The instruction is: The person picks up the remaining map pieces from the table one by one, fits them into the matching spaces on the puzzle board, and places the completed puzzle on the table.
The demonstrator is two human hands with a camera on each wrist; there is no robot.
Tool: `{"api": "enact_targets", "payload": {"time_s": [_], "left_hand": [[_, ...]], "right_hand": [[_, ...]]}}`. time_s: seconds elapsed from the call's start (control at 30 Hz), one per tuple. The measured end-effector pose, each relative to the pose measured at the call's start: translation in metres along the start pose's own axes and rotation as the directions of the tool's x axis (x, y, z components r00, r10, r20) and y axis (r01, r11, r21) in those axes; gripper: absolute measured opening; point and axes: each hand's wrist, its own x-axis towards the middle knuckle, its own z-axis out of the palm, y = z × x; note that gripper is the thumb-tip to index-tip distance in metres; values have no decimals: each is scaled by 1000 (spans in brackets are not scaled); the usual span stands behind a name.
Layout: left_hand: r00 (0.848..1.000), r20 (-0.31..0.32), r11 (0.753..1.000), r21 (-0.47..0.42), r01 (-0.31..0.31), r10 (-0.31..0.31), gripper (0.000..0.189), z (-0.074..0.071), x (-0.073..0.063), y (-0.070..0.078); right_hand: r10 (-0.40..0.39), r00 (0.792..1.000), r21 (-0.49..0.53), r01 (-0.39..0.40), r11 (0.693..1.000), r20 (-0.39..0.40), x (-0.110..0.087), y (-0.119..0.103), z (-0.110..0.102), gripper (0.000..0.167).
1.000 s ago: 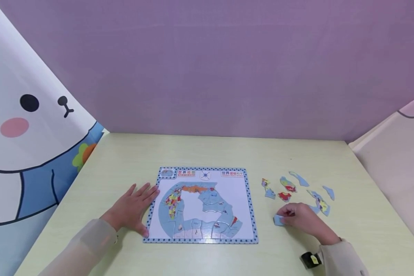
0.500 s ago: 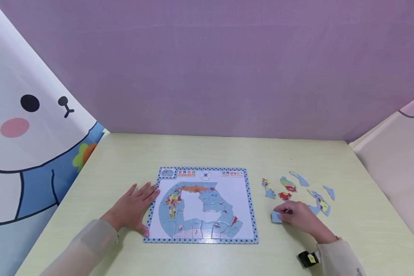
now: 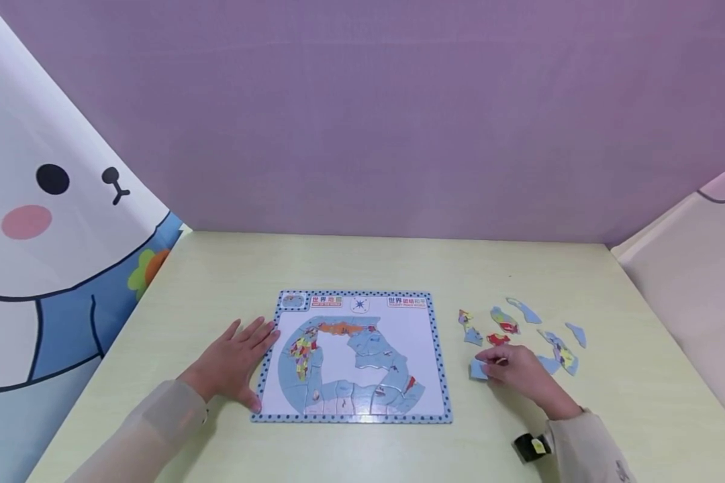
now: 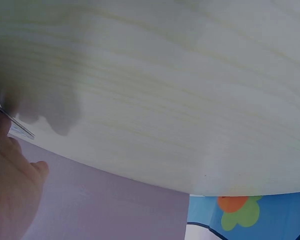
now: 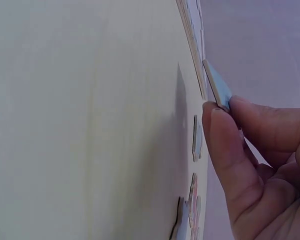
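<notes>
A light blue puzzle piece (image 3: pixel 478 369) is pinched between the thumb and fingers of my right hand (image 3: pixel 515 371), to the right of the puzzle board. The right wrist view shows this puzzle piece (image 5: pixel 218 85) held up off the table. My left hand (image 3: pixel 232 361) lies with spread, straight fingers on the left edge of the puzzle board (image 3: pixel 423 349). On that world map board, blue, orange and multicoloured pieces form a ring around a white gap. In the left wrist view only part of the left hand (image 4: pixel 12 185) shows, at the board's edge.
Several loose pieces lie behind and right of my right hand, among them a red piece (image 3: pixel 498 339), a yellow and blue piece (image 3: pixel 562 354) and a curved blue piece (image 3: pixel 523 310). A black strap with a yellow label (image 3: pixel 532 447) is at the right cuff. A purple backdrop (image 3: pixel 399 121) rises behind the table.
My right hand has moved slightly left and away from me with the blue puzzle piece, drawing closer to the board. The left hand and the board stay where they were.
</notes>
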Motion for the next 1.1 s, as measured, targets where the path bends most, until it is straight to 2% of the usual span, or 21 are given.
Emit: {"api": "enact_targets", "payload": {"time_s": [0.63,0.87,1.1], "left_hand": [[1000,15,1000,3,7,-7,125,-4,-1,3],[1000,-4,1000,17,1,-1,124,-4,-2,3],[1000,-4,1000,23,-1,2,122,-5,-3,4]], "right_hand": [[-27,999,-12,27,1000,25,10,-14,10,19],[-24,999,-18,24,1000,25,13,-19,14,19],[-54,998,0,54,999,40,19,-24,19,19]]}}
